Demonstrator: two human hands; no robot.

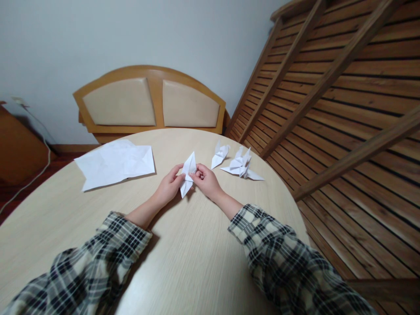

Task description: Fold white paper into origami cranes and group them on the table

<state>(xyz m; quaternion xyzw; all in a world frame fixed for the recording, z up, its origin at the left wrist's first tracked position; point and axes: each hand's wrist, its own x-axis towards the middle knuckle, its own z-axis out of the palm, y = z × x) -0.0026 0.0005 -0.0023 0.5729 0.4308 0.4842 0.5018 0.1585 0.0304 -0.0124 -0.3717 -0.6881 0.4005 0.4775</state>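
A small piece of folded white paper [189, 165], long and diamond-shaped with pointed ends, is held between both hands above the middle of the table. My left hand [169, 186] pinches its left edge, thumb on top. From the other side my right hand [207, 181] grips the right edge, its fingers curled and the thumb on the paper near the middle crease. One tip points away from me and the other points toward me. Fingers hide part of both side edges.
Several folded paper cranes [241, 164] lie at the back right of the round table [183, 262], one paper crane [219, 154] slightly apart. White paper sheets [118, 162] lie at the back left. Beyond stand a padded headboard [151, 98] and a slatted wooden panel [344, 131].
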